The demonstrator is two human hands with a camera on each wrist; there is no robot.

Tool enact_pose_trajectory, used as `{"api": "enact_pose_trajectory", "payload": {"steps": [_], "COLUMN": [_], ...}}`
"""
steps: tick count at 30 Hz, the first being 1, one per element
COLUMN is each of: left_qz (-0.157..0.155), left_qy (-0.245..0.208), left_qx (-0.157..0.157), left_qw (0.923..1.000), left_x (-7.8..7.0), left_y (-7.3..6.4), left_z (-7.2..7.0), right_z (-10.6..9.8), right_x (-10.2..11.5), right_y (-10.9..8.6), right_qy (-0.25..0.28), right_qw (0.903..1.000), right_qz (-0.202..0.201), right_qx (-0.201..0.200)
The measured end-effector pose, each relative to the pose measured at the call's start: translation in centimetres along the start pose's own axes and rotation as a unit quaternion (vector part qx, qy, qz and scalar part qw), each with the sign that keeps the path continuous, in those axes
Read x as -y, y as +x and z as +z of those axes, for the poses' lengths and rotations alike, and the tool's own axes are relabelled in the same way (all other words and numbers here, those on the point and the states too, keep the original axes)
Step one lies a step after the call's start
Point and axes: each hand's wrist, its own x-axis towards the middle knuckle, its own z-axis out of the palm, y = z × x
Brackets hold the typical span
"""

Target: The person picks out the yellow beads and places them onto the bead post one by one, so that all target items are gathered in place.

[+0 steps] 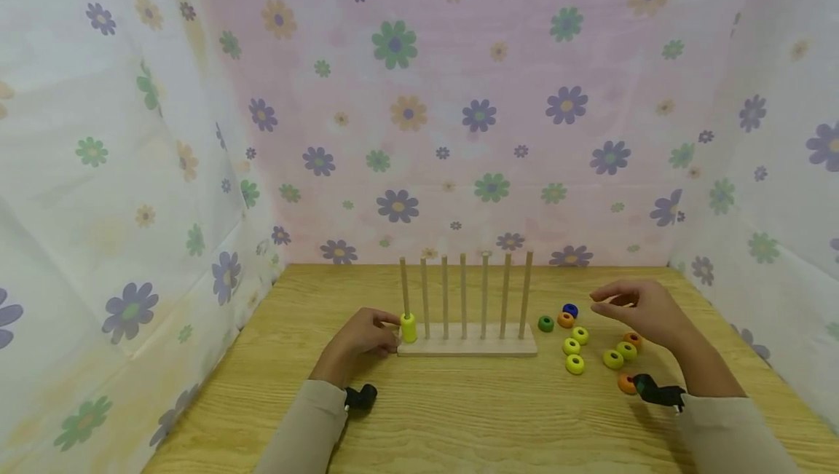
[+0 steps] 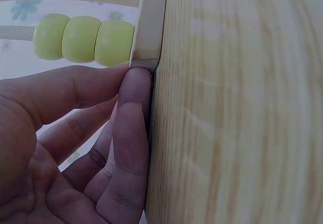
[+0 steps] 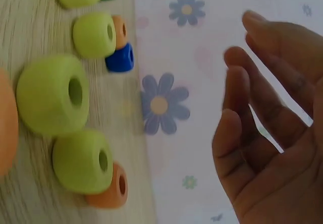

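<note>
A peg rack (image 1: 468, 349) stands on the big wooden table (image 1: 472, 416). The left hand (image 1: 363, 333), fingers relaxed, touches its nine o'clock end. The right hand (image 1: 645, 306), at three o'clock, is loosely bent and holds nothing. Three yellow beads (image 1: 408, 328) sit on the nine o'clock peg (image 1: 405, 288); loose beads (image 1: 569, 351) lie at three o'clock. This looks like the bead-picking step, so the next move probably calls for pinching one.
</note>
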Motion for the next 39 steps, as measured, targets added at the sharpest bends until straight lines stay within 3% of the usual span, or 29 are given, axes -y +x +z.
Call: {"api": "enact_pose_trajectory", "payload": {"steps": [5,11,27,31,39], "left_qz": [0.001,0.005,0.009,0.008,0.01], "left_qy": [0.003,-0.001,-0.004,-0.002,-0.001], "left_qx": [0.001,0.003,0.012,0.009,0.003], "left_qw": [1.0,1.0,0.9999,0.9999,0.9999], "left_x": [0.2,0.0,0.6,0.5,0.1], "left_y": [0.2,0.0,0.4,0.2,0.0], "left_z": [-0.1,0.0,-0.3,-0.2,0.0], "right_z": [-0.9,-1.8,-3.1,-3.2,-3.0], "right_x": [-1.7,-3.4,-6.3,-6.3,-6.2], "right_y": [-0.8,-1.3,-2.6,-2.5,-2.4], "right_qy": [0.049,0.068,0.138,0.142,0.127], "right_qw": [0.9969,0.9902,0.9571,0.9538,0.9561], "right_qz": [0.026,0.053,0.094,0.095,0.091], "right_qx": [0.056,0.109,0.236,0.247,0.248]}}
